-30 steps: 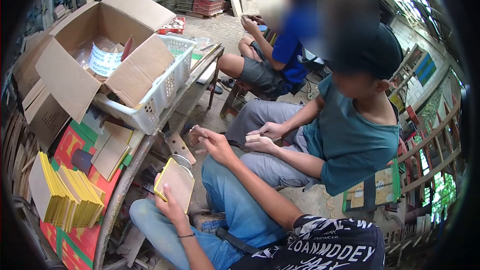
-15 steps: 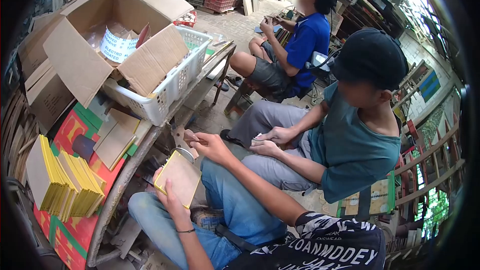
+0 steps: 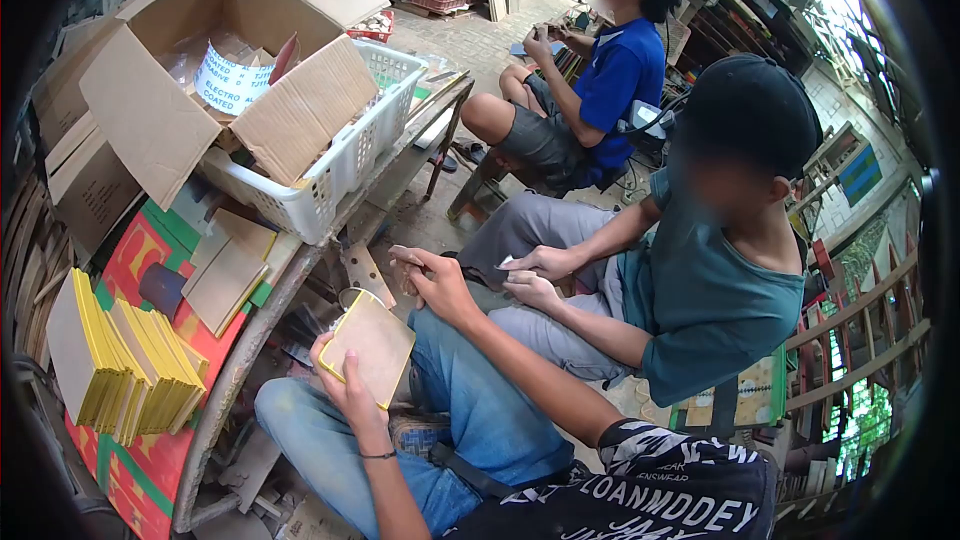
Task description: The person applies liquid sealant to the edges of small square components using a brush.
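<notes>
My left hand (image 3: 352, 398) grips a thin tan board (image 3: 378, 348) with yellow edges and rounded corners, its thumb lying across the face. The board is tilted above my knees. Up and to the right of it, apart from the board, my right hand (image 3: 442, 285) pinches a small brown piece of sandpaper (image 3: 402, 255); the fingers hide part of it. On the table at the left stands a row of similar yellow-edged boards (image 3: 125, 365). A few more tan boards (image 3: 228, 265) lie stacked near the table's edge.
A cardboard box (image 3: 305, 120) with printed abrasive paper (image 3: 232, 80) sits in a white plastic basket (image 3: 325, 200) on the table (image 3: 225, 380). A co-worker in a teal shirt (image 3: 690, 285) sits close at my right; another in blue (image 3: 625, 80) sits farther off.
My right hand has shifted slightly right and up, still with the brown piece. The board in my left hand has moved a little right and tilted.
</notes>
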A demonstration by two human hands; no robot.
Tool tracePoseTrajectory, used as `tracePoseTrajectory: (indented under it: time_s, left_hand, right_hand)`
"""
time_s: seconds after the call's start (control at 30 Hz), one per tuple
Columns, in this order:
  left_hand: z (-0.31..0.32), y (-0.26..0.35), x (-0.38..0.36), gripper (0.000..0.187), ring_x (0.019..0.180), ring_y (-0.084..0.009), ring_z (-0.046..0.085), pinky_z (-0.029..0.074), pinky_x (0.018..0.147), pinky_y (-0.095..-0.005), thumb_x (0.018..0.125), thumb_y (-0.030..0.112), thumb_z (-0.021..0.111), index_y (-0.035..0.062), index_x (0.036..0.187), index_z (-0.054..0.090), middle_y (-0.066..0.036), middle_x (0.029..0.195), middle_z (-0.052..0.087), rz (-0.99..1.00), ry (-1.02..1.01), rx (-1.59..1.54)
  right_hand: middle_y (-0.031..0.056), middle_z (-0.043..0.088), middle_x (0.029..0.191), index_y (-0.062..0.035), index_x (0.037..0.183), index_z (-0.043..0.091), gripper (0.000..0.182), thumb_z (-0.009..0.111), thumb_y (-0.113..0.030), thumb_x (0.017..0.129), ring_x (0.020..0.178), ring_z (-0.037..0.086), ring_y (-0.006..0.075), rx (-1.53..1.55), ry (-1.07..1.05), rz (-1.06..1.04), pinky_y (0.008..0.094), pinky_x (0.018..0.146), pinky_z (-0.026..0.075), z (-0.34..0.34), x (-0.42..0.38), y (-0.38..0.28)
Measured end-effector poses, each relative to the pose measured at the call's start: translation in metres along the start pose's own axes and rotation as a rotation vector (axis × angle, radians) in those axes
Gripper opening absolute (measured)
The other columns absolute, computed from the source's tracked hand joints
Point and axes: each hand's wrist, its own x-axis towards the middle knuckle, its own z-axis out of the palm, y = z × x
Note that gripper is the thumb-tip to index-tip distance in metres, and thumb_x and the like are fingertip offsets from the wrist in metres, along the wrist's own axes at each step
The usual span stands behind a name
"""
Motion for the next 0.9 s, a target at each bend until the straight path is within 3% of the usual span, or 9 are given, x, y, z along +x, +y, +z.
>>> tracePoseTrajectory:
  time_s: [0.2,0.3,0.43,0.6,0.73,0.83,0.9]
  left_hand:
    - [0.002,0.0,0.0,0.03,0.106,-0.02,0.045,0.037,0.094,-0.0328,0.086,0.005,0.048,0.008,0.115,0.045,-0.009,0.115,0.046,0.005,-0.002,0.029]
    - [0.002,-0.001,0.0,0.029,0.106,-0.02,0.045,0.037,0.094,-0.0325,0.086,0.006,0.048,0.0083,0.115,0.045,-0.009,0.115,0.046,-0.001,-0.021,0.009]
    - [0.006,0.005,-0.002,0.03,0.107,-0.02,0.046,0.038,0.094,-0.0328,0.087,0.006,0.047,0.0086,0.116,0.045,-0.009,0.116,0.047,-0.041,-0.027,-0.03]
    - [0.001,-0.002,0.002,0.032,0.108,-0.0203,0.047,0.039,0.094,-0.0334,0.086,0.007,0.047,0.0084,0.118,0.045,-0.009,0.117,0.047,-0.035,-0.042,-0.041]
    - [0.003,0.0,0.002,0.033,0.108,-0.021,0.047,0.039,0.094,-0.0334,0.086,0.008,0.047,0.008,0.118,0.045,-0.009,0.117,0.047,-0.036,-0.036,-0.031]
    - [0.002,-0.002,0.003,0.034,0.109,-0.0212,0.047,0.039,0.095,-0.0334,0.085,0.008,0.047,0.0082,0.119,0.045,-0.009,0.118,0.047,-0.048,-0.045,-0.043]
    - [0.001,-0.001,0.003,0.034,0.109,-0.0213,0.046,0.038,0.096,-0.0334,0.085,0.008,0.047,0.0084,0.119,0.045,-0.009,0.118,0.047,-0.048,-0.046,-0.052]
  right_hand:
    - [0.0065,0.065,0.085,0.0,0.115,0.059,0.028,0.051,-0.003,0.088,0.072,0.061,0.009,-0.012,0.008,-0.01,0.0262,0.054,0.054,0.002,0.001,0.008]
    - [0.011,0.065,0.079,-0.004,0.12,0.057,0.033,0.054,-0.007,0.087,0.065,0.061,0.0103,0.006,0.025,-0.01,0.0275,0.059,0.054,0.003,0.0,0.008]
    - [0.0093,0.065,0.083,-0.0069,0.122,0.057,0.034,0.052,-0.006,0.089,0.067,0.062,0.0121,0.091,0.027,0.039,0.0281,0.062,0.056,0.002,-0.002,-0.001]
    - [0.0067,0.062,0.076,-0.0072,0.123,0.056,0.033,0.048,-0.004,0.091,0.057,0.058,0.0111,0.066,-0.004,0.034,0.0265,0.048,0.053,0.003,-0.001,-0.006]
    - [0.0068,0.062,0.075,-0.0082,0.123,0.056,0.033,0.047,-0.004,0.091,0.055,0.058,0.0108,0.1,0.013,-0.033,0.026,0.045,0.052,0.0,-0.003,-0.012]
    - [0.0073,0.062,0.074,-0.0094,0.122,0.056,0.033,0.047,-0.004,0.091,0.056,0.057,0.0106,0.125,-0.041,0.146,0.0262,0.046,0.051,0.0,-0.001,-0.008]
    - [0.0072,0.061,0.073,-0.0091,0.122,0.056,0.032,0.046,-0.005,0.092,0.057,0.056,0.0104,-0.007,0.079,-0.122,0.0266,0.048,0.051,0.006,0.003,0.003]
